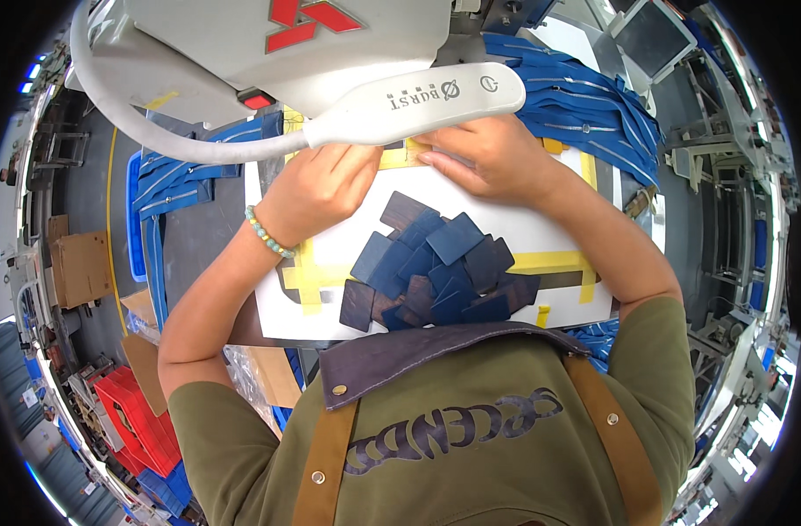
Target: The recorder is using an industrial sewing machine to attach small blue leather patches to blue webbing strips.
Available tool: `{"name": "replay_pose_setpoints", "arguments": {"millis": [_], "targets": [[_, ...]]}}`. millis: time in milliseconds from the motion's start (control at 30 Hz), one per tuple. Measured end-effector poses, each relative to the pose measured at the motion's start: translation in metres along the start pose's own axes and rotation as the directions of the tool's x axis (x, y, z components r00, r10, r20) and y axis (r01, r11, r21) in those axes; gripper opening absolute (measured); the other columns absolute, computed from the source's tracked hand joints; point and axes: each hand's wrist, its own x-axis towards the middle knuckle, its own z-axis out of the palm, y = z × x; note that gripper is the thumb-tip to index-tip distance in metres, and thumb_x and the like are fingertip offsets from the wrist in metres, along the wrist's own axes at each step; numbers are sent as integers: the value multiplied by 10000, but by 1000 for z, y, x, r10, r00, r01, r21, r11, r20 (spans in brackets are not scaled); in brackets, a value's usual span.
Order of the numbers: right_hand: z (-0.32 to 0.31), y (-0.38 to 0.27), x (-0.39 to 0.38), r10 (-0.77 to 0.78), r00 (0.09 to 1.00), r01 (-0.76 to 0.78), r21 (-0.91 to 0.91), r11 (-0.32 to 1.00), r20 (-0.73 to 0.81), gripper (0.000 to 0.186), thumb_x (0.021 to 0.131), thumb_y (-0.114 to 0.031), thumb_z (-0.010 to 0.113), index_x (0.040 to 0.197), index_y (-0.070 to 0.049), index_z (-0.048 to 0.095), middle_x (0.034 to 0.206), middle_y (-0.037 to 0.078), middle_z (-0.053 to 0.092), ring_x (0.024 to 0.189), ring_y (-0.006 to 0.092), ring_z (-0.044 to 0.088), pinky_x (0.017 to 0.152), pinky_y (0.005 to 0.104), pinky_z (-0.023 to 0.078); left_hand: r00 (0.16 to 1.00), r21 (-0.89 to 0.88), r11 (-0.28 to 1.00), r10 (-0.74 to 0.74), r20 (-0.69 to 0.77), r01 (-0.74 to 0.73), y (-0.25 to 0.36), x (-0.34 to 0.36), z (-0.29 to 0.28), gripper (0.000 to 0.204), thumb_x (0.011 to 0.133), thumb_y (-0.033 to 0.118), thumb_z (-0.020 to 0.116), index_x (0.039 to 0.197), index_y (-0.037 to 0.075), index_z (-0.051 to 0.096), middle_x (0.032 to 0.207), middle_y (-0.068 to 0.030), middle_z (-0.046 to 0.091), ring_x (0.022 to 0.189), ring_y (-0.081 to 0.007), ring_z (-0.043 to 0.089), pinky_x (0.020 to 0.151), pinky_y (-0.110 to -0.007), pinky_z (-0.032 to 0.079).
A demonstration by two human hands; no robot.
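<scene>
My left hand [326,188] has its fingers curled together. The white lamp head [418,101] covers their tips, so what they hold, if anything, cannot be seen. Across from it, my right hand [492,158] stretches its thumb and index finger leftward, a little apart. Their tips are beside a yellow-taped strip [396,159] under the lamp, at the far part of the white work board [330,263]. Between my forearms, on the nearer part of the board, lies a loose pile of small dark blue rectangular pieces [453,238], some showing a brownish side.
A large grey-white machine [199,61] stands just beyond my hands, with a bent lamp cable [155,145]. Blue zipper strips lie in a bundle [584,105] at far right and another [177,184] at left. Cardboard boxes [81,267] and a red crate [138,421] are at left.
</scene>
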Motion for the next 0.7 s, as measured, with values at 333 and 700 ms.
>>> {"name": "replay_pose_setpoints", "arguments": {"millis": [333, 700], "targets": [[2, 0, 2, -78, 995, 76, -50, 996, -55, 196, 919, -167, 757, 1082, -64, 787, 1170, 72, 729, 1031, 266, 708, 852, 397, 595, 1000, -27, 1000, 9, 3, -9, 5, 16, -1, 207, 818, 7, 763, 1015, -53, 752, 905, -41, 579, 801, -160, 619, 656, -298, 539], [3, -10, 8, -75, 997, 77, -87, 993, 27, 240, 888, -245, 791, 1024, -47, 785, 1195, 82, 688, 1112, 270, 666, 912, 417, 566, 997, -34, 999, -5, 76, 7, 12, 29, 0, 142, 763, -2, 716, 896, -49, 707, 987, -80, 580, 883, -221, 623, 762, -354, 555]]}}
